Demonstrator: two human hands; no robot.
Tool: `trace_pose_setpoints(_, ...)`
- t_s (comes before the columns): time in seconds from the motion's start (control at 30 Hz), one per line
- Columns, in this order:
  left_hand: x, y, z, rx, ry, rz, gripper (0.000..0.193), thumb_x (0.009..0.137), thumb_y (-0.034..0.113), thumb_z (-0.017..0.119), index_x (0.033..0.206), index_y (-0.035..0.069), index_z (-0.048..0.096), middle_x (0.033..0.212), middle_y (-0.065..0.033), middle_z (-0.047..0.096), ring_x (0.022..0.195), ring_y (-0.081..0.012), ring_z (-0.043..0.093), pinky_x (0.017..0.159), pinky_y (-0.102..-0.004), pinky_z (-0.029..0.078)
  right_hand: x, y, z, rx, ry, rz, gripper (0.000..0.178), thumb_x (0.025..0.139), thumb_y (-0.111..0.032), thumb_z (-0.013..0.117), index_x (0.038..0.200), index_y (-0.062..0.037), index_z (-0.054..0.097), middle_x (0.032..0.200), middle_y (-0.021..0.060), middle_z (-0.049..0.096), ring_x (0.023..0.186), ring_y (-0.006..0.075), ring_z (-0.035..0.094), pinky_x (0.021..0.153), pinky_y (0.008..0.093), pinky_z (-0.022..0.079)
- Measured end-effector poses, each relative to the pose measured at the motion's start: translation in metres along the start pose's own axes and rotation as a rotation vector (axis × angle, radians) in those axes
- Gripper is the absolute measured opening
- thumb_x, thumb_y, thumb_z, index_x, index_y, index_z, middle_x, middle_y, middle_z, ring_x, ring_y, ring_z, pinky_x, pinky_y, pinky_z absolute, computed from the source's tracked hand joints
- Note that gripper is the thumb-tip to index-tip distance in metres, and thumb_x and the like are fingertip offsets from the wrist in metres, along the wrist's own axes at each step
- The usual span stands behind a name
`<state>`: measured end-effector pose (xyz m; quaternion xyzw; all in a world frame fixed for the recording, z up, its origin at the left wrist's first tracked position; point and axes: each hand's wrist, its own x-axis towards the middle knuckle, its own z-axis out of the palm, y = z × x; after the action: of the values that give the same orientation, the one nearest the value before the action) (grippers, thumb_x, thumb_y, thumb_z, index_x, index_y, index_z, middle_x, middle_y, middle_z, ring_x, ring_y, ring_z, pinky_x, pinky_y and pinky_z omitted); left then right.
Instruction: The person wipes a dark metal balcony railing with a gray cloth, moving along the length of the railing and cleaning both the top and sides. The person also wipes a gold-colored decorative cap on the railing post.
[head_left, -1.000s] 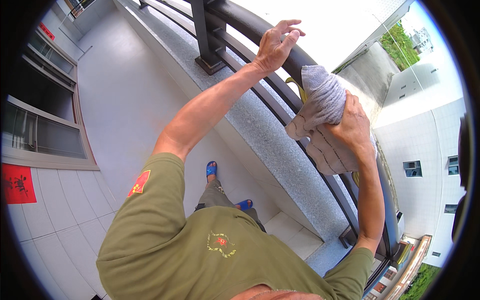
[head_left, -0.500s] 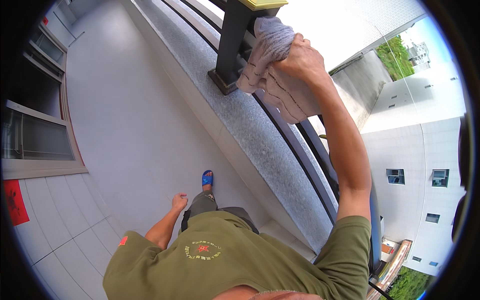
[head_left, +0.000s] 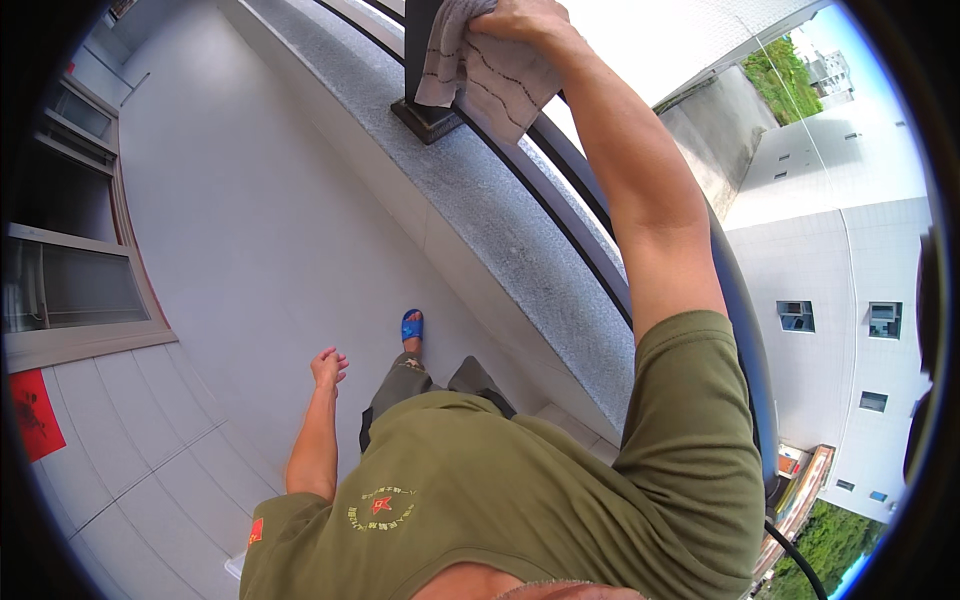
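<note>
R hand (head_left: 525,18) clamped on cloth (head_left: 510,80) at post (head_left: 418,60)

Head cam, from my remote seat. R hand up at top edge of frame, partly cut off; fingers wrapped on bunched upper part of cloth. Cloth = pale grey w/ dark dashed stripes, loose end hanging below hand, overlapping R side of the dark post in my view. Can't tell how hard it's pressed there. Post foot (head_left: 428,122) just below cloth, sits on grey speckled ledge (head_left: 480,200). Dark bars (head_left: 560,225) run from post toward lower R, above ledge.

L hand (head_left: 327,368) well apart from R, low on L side, over pale floor (head_left: 240,200) in my view; fingers loosely bent, unclenched. Blue sandal (head_left: 412,326) near, R of it. Olive T-shirt (head_left: 480,480) fills bottom. Far L: window (head_left: 80,280), red paper (head_left: 35,415) on wall beneath. Far R, outside: white bldg (head_left: 860,270) w/ small windows.
</note>
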<state>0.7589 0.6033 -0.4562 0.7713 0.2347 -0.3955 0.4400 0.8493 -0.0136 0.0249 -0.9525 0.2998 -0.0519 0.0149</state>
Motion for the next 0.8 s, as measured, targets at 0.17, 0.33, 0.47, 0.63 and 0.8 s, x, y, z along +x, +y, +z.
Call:
trace_pose_setpoints(0.17,-0.058,0.017,0.071,0.162,-0.272,0.37,0.04,0.1,0.016,0.062,0.139,0.005,0.066,0.107,-0.0087,0.078,0.087,-0.0169,0.076,0.071,-0.0329,0.056,-0.074,0.057,-0.009,-0.027,-0.098,-0.04,0.074,0.089,-0.038,0.065,0.148,0.0047,0.052,0.15,0.032,0.056,0.136,0.0423,0.059,0.113,0.0446,0.05)
trace_pose_setpoints(0.33,-0.066,-0.037,0.097,0.273,-0.272,0.287,0.038,0.096,0.011,0.062,0.133,0.005,0.069,0.1,-0.0093,0.079,0.081,-0.0177,0.077,0.061,-0.033,0.054,-0.225,0.137,-0.03,-0.067,0.008,0.026,0.097,0.082,-0.049,0.076,0.159,-0.0005,0.042,0.142,0.0274,0.06,0.133,0.0389,0.062,0.113,0.0474,0.051)
trace_pose_setpoints(0.47,-0.073,-0.092,0.093,0.329,-0.152,0.044,0.038,0.096,0.012,0.062,0.134,0.009,0.068,0.104,-0.0074,0.078,0.083,-0.0177,0.075,0.066,-0.0388,0.056,-0.366,0.196,-0.053,-0.01,0.052,0.05,0.096,0.079,-0.028,0.08,0.162,-0.0044,0.037,0.137,0.0239,0.06,0.128,0.041,0.062,0.108,0.0481,0.052)
trace_pose_setpoints(0.63,-0.093,-0.14,0.091,0.34,-0.125,-0.054,0.035,0.095,0.01,0.062,0.129,0.008,0.068,0.097,-0.0069,0.077,0.077,-0.018,0.073,0.062,-0.038,0.056,-0.524,0.257,-0.087,0.063,0.007,0.181,0.102,0.073,-0.023,0.083,0.164,-0.0099,0.038,0.138,0.0217,0.059,0.131,0.0427,0.059,0.11,0.0494,0.049)
trace_pose_setpoints(0.8,-0.084,-0.158,0.102,0.355,-0.183,0.063,0.032,0.093,0.006,0.063,0.124,0.005,0.069,0.091,-0.0079,0.077,0.067,-0.0178,0.071,0.056,-0.0368,0.054,-0.636,0.319,-0.104,0.163,-0.022,0.369,0.103,0.069,-0.026,0.088,0.161,-0.0127,0.044,0.151,0.0185,0.058,0.139,0.0406,0.058,0.118,0.0498,0.046)
